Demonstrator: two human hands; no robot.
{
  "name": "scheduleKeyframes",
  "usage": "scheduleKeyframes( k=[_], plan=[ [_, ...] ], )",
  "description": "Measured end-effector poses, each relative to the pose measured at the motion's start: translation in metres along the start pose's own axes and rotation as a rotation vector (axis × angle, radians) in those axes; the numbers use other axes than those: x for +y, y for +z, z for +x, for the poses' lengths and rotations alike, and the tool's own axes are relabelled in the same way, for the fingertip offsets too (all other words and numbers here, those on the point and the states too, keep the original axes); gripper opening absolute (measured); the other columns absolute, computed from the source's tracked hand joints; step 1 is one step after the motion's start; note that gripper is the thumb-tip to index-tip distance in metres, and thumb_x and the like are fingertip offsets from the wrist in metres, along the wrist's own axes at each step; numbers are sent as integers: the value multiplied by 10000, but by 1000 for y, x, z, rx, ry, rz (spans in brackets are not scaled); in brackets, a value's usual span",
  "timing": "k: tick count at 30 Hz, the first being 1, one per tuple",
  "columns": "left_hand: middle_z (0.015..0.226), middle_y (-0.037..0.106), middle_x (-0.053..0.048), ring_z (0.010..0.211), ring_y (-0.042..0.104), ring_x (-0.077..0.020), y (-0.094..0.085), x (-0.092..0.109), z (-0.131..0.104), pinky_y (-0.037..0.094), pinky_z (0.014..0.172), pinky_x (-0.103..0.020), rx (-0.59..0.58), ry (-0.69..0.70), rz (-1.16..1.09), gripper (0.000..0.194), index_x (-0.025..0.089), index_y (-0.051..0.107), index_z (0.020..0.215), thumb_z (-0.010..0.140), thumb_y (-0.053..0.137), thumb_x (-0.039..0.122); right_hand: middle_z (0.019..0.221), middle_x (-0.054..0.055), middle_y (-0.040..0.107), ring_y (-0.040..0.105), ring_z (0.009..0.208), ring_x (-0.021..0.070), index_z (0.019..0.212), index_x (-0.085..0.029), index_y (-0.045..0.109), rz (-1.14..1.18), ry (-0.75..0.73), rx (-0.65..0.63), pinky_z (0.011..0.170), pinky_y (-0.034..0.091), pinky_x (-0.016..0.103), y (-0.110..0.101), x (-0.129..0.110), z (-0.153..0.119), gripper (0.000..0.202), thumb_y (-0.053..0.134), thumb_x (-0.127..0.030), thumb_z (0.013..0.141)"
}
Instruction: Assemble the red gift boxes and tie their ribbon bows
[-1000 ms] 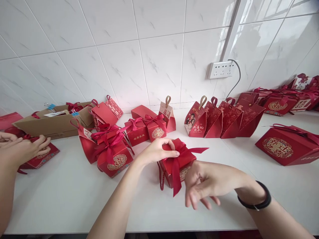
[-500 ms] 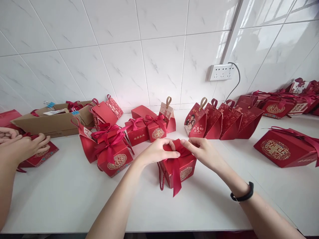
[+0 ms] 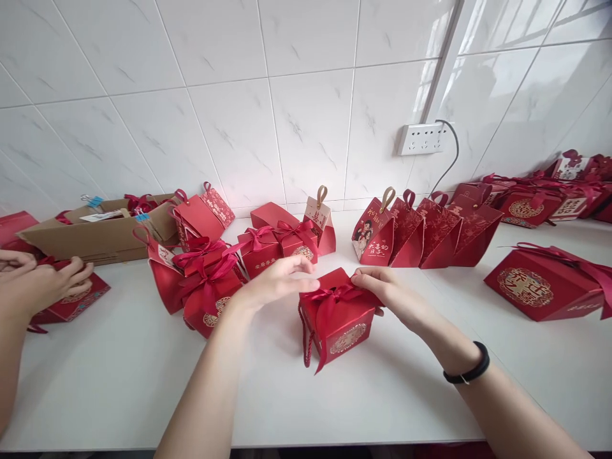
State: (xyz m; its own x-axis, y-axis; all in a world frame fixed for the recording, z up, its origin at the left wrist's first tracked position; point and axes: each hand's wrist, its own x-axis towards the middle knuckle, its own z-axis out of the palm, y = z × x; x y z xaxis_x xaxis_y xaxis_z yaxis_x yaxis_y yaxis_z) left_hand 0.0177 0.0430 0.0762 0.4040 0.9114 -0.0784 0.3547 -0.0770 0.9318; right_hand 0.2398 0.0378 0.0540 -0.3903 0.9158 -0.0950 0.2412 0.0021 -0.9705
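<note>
Lifted off the knot it was pinching half a second ago, the left hand (image 3: 280,280) hovers at the near left corner of a red gift box (image 3: 335,319), thumb and fingers spread apart with nothing between them; whether the thumb tip brushes the lid, I cannot tell. Ribbon has shifted too: the satin bow (image 3: 336,294) now lies more open across the lid, one glossy tail falling down the front. At its right side the right hand (image 3: 389,290), a black band (image 3: 471,366) on the wrist, is closed on the ribbon. That box stands at the centre of the frame, smooth card with a round gold medallion too glared to read and a twisted cord handle (image 3: 307,338) hanging at its left. At the right edge, a wide box (image 3: 545,284) seems to carry 乔迁之喜 in gold; right of centre, a folded pouch-shaped box (image 3: 370,236) reads 大喜的日子 beside a printed couple; left of centre, a bowed box (image 3: 261,255) shows 安居乐业. Farther left sit a brown cardboard tray (image 3: 105,239) with blue binder clips (image 3: 94,201) and another person's hands (image 3: 52,287) on a red box (image 3: 81,299).
</note>
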Motion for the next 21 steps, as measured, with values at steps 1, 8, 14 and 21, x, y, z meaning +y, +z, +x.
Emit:
scheduleKeyframes(
  k=[1,8,14,21],
  plan=[
    [906,574,-16,877,534,-168,-5,1,-4,393,755,-276,-15,-18,29,306,192,514,783,685,686,425,574,-41,382,341,494,79,626,-185,395,18,-6,-14,453,262,229,0,0,0,285,472,-399,799],
    [610,404,59,581,378,-86,-9,9,-13,288,548,-217,-153,-159,195,347,170,518,690,640,715,452,580,-43,386,348,501,78,645,-181,406,31,7,-65,461,270,227,-2,-2,0,283,464,-395,821],
    [685,528,16,656,468,-112,-5,12,-15,349,599,-231,-60,-91,255,263,176,611,721,736,629,438,574,-53,370,327,496,70,636,-178,409,77,-1,-76,461,245,223,-1,-1,0,279,490,-380,812],
    [684,506,29,654,455,-99,-3,7,-10,347,627,-224,165,-20,212,273,181,542,736,805,548,445,656,1,539,488,583,109,672,-176,515,161,66,93,532,376,232,3,2,1,296,568,-449,775]
  ],
)
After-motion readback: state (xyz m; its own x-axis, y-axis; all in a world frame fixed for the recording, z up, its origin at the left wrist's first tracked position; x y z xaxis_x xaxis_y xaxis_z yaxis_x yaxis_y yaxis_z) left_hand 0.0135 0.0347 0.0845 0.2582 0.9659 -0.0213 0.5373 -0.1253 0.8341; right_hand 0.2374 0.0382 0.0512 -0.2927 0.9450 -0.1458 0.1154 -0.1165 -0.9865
